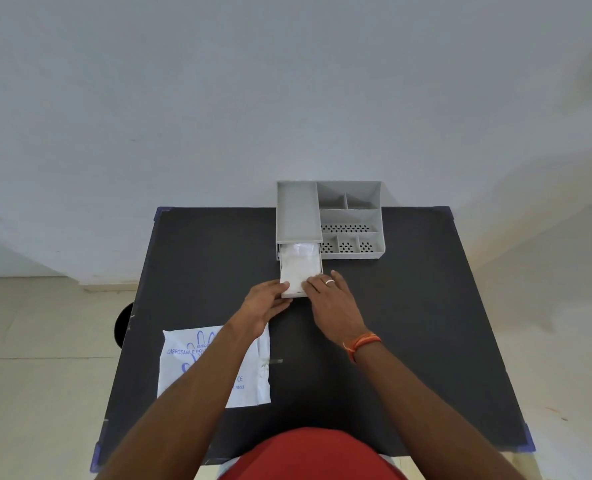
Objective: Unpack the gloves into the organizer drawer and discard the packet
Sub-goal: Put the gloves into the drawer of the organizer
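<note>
A grey desk organizer (298, 211) stands at the far edge of the black table (408, 306). Its drawer (285, 282) is pulled out toward me and holds a stack of white gloves (299, 263). My left hand (265, 303) touches the drawer's near left corner and the gloves there. My right hand (329, 294), with a ring on one finger, rests on the drawer's near right corner. The white glove packet (183, 372), printed in blue, lies flat on the table's left side, partly under my left forearm.
The organizer's right half has several open compartments (351, 220), some with perforated floors. A dark round object (123, 325) shows on the floor beside the table's left edge. A white wall rises just behind the table.
</note>
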